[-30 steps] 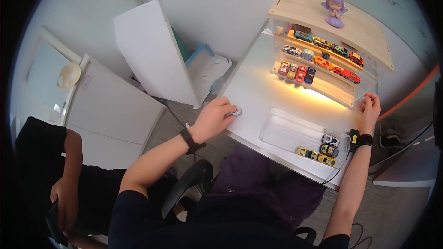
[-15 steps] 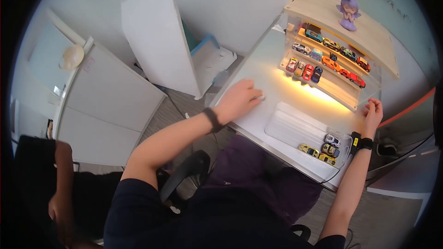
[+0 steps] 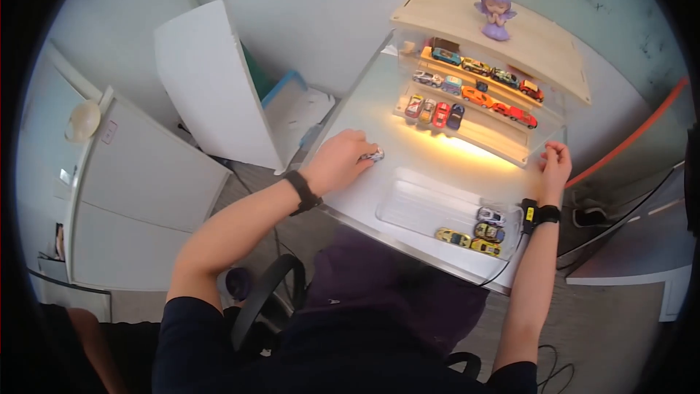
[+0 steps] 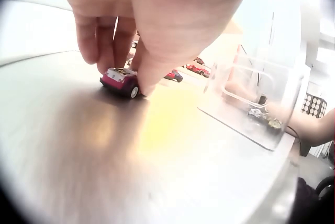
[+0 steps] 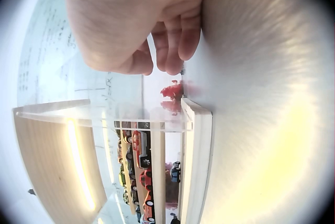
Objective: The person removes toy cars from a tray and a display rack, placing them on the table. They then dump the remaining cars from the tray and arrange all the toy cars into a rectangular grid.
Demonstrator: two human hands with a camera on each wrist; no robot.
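Observation:
My left hand [image 3: 337,163] pinches a small toy car [image 4: 119,82] between thumb and fingers, low over the white table left of the display case. In the left wrist view the car shows a white top, a dark red lower body and pale wheels. My right hand [image 3: 555,165] stays at the table's right side, by the end of the display case [image 3: 541,153]. Its fingers [image 5: 170,51] hang loosely curled, with nothing between them. Several toy cars [image 3: 477,97] stand on the lit wooden tiers inside the case.
A clear plastic tray [image 3: 408,201] near the table's front edge holds several toy cars [image 3: 488,232] at its right end. A purple fairy figurine [image 3: 496,14] stands on the case's wooden top. Beyond the table's left side stands a white panel [image 3: 211,80]. Another person's arm [image 3: 95,346] shows lower left.
My left hand has carried the toy car rightward over the table, away from the front edge and nearer the display case. The right hand has stayed put. The head view has swung about.

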